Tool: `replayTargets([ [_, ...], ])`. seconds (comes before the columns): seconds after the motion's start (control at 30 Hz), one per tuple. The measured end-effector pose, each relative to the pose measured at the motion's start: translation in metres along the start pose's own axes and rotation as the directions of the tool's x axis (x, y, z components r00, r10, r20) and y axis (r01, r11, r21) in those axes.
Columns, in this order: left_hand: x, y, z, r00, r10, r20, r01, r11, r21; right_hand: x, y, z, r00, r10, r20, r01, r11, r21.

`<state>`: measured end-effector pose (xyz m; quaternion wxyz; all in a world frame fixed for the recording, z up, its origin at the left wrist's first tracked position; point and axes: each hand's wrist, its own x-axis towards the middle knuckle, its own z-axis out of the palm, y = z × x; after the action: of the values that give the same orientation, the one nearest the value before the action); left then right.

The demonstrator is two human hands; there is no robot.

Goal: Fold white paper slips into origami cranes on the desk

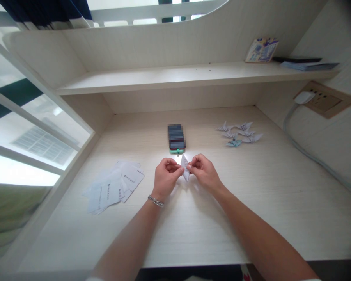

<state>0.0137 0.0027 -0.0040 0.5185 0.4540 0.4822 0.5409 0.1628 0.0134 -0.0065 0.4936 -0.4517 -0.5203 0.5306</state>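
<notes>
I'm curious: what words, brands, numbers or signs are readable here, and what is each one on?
None can be read with certainty.
Loose paper sheets: short printed lines and small dark marks, too small and blurred to read.
Folded paper: faint print, too small to read.
Colorful packet on the shelf: printed design, too blurred for words.
Phone: screen area pixelated, so nothing readable.
</notes>
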Motion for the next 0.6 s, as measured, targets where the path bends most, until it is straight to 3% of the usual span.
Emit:
replayTargets([
  [0.17, -0.0009, -0.0019, 0.0009, 1.000, 0.010, 0.002, -0.010, 1.000, 0.015, 0.0002, 0.0003, 0.0011, 0.999, -0.009, 0.040, 0.009, 1.000, 0.005],
  [0.33, -0.0024, -0.0018, 0.0023, 0.999, 0.028, 0.017, -0.029, 0.999, 0.031, 0.0016, 0.0004, 0.0018, 1.000, -0.018, 0.009, 0.018, 1.000, -0.011],
  [0.6, -0.0011, -0.0004, 0.0037, 0.998, 0.035, -0.051, -0.034, 0.999, 0.025, 0.0033, 0.0017, 0.0025, 0.997, 0.072, 0.020, -0.073, 0.994, 0.081],
])
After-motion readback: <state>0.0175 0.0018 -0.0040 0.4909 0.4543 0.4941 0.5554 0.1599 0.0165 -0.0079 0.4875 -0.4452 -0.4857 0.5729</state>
